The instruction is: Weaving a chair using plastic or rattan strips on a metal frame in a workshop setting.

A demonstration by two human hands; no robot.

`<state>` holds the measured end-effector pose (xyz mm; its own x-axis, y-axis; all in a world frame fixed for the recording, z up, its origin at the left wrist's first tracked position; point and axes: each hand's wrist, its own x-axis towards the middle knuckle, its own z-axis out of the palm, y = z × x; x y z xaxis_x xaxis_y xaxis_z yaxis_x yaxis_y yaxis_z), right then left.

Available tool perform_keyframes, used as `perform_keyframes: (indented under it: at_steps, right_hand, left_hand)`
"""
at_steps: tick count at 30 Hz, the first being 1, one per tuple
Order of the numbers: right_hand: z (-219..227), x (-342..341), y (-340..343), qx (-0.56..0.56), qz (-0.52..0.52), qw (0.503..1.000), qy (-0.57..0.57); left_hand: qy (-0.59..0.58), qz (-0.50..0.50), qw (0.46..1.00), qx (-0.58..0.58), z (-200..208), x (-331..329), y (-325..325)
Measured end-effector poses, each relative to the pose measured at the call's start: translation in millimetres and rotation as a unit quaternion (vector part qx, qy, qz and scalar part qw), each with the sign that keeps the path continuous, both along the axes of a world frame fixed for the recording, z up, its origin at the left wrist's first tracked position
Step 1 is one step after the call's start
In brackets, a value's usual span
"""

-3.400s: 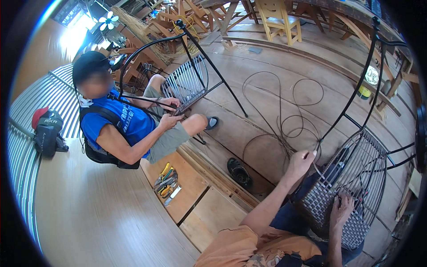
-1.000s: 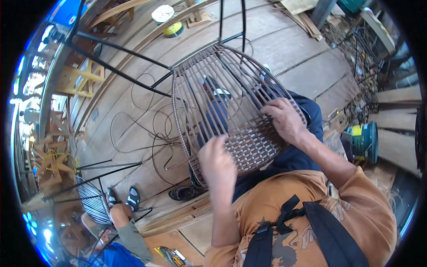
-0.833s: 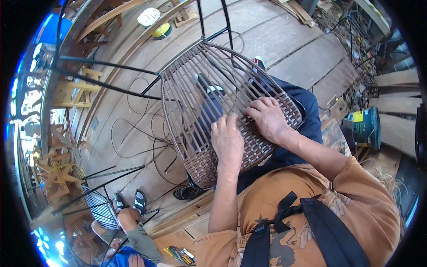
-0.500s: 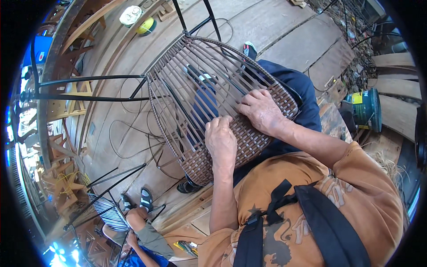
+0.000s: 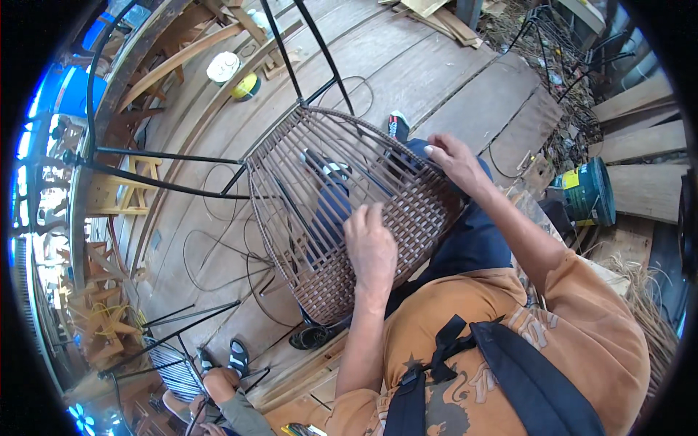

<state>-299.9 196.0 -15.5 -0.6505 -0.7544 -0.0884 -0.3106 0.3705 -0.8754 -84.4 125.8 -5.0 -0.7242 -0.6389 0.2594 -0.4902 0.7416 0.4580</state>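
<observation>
A chair seat (image 5: 425,218) of brown woven strips lies across my lap, on a black metal frame (image 5: 174,155). The close weave fills its near part, while bare lengthwise strips (image 5: 291,163) run to the narrower far end. My left hand (image 5: 371,245) rests at the weave's working edge, fingers curled down; whatever is under the fingertips is hidden. At the seat's right rim is my right hand (image 5: 459,161), its fingers bent together by the bound edge. Too little shows to tell whether a strip is pinched there.
A green bucket (image 5: 590,190) stands at the right beside wooden planks (image 5: 640,138). Thin strips (image 5: 193,254) loop over the floor on the left. At lower left, another person (image 5: 225,389) sits with a striped seat (image 5: 174,367). A yellow-green container (image 5: 247,86) stands at upper left.
My right hand has gone from the weave's working edge out to the seat's right rim. The left hand stays near the same edge, raised slightly. The view has shifted a little.
</observation>
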Motion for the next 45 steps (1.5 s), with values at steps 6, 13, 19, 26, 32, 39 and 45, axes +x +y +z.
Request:
perform_keyframes:
  at_steps: [6,13,19,26,32,39,45]
  right_hand:
    - [-41,0,-1,0.068,0.102,0.99,-0.074]
    - [-34,4,-1,0.01,0.083,0.996,-0.041]
    - [-29,2,-9,0.011,0.074,0.988,-0.131]
    - [-22,4,-22,0.042,0.128,0.989,-0.061]
    - [4,21,-34,0.172,0.104,0.977,0.068]
    - [-8,21,-40,0.163,0.134,0.975,0.077]
    - [-20,25,-40,0.172,0.126,0.957,0.196]
  left_hand:
    - [-0.015,-0.033,0.998,-0.058,-17,-63,11]
    - [0.012,0.002,1.0,-0.026,-26,-71,7]
    - [-0.001,0.013,1.0,-0.013,-30,-70,11]
    - [0.021,0.016,1.0,0.005,-31,-64,6]
    - [0.064,-0.045,0.996,-0.037,-34,-48,16]
    - [0.035,-0.081,0.996,-0.022,-27,-15,22]
    - [0.033,-0.1,0.994,-0.021,-30,-11,25]
